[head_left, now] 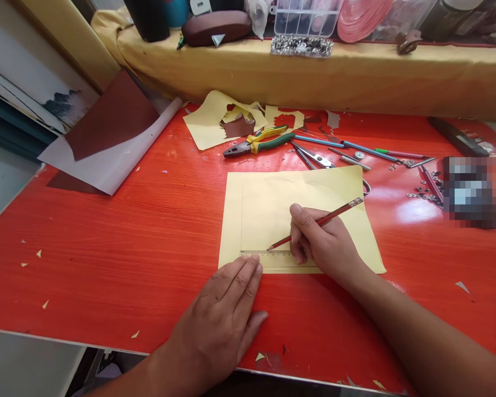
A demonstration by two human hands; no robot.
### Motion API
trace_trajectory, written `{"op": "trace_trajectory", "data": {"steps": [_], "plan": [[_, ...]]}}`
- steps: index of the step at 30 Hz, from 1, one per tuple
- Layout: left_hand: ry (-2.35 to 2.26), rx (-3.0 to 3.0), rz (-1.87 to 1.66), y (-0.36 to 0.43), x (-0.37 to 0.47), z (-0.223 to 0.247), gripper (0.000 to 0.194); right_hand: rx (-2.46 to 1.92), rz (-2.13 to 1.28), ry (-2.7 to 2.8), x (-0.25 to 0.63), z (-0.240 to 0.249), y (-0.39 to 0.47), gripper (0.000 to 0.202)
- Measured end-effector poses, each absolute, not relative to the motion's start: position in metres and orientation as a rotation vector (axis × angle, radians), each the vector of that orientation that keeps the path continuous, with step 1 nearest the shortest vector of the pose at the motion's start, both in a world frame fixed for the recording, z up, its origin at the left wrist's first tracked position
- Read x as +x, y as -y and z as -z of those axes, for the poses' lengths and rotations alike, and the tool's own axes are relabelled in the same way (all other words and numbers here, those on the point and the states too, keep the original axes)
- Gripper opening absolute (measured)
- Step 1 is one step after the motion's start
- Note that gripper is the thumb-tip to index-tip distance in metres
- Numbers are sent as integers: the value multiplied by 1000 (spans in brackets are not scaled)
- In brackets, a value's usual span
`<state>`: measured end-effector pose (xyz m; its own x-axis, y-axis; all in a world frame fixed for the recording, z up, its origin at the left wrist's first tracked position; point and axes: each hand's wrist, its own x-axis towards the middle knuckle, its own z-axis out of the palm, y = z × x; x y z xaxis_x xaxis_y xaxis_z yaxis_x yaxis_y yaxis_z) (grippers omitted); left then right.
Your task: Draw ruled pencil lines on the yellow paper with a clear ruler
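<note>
On the glossy red bench (107,259), see the yellow paper (273,204) lying flat, just nearer than the pliers (240,148). With the left hand (215,314), presses down the clear ruler (276,254), with fingers flat and close together; with the right hand (322,237), pinches the pencil (333,214), pointing at ruler's far edge. Looks light, thin, easily creased; seems best to hold by margins, gently.

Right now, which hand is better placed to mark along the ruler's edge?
Right, I'd say. The right hand holds the pencil, its tip by the ruler's upper edge. The left hand holds nothing to write with; its fingers rest at the ruler's left part.
</note>
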<state>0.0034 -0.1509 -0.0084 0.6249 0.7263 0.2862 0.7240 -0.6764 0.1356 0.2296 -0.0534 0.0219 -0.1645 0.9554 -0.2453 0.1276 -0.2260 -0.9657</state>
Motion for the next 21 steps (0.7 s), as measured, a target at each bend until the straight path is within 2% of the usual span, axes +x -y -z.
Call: {"op": "trace_trajectory", "data": {"steps": [12,21], "plan": [[-1252,2813,-497,151,4,8,53,-1379,-1392,1357,228,-17,56,68],[-1253,2844,-509,151,3,8,51,-1289,-1530,1150,233,-14,49,68]]}}
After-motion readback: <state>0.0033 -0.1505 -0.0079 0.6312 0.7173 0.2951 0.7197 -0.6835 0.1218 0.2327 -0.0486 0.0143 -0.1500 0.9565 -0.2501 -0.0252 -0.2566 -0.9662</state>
